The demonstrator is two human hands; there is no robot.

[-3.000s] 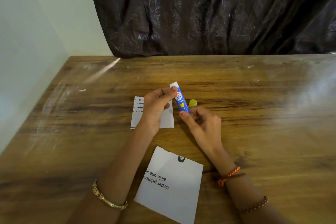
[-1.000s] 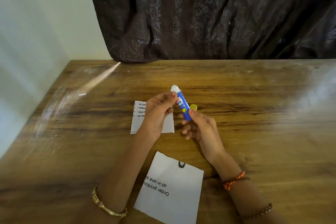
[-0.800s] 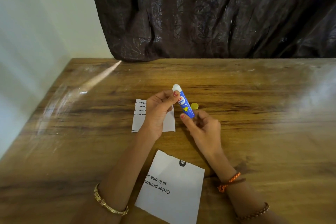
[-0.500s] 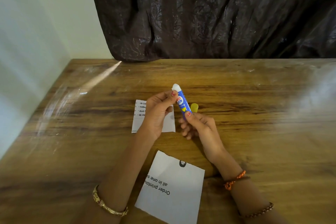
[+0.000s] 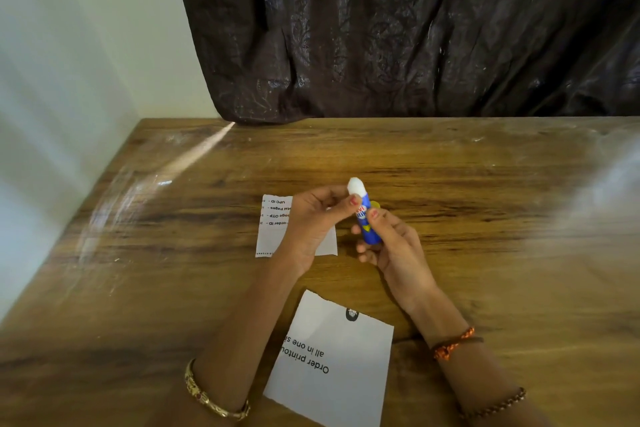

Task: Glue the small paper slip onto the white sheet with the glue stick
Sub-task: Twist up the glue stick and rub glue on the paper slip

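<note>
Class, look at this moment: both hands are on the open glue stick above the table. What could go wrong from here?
1. The white glue tip looks wound far out of the glue stick; pressed hard, it could snap or smear.
2. The yellow cap lies loose behind the right hand and could get knocked away.
3. Neither the small slip nor the white sheet is held down, so either could slide when rubbed.

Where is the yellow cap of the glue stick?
In the head view the yellow cap lies on the table, mostly hidden just behind the glue stick that both hands hold, right of the small slip.
</note>
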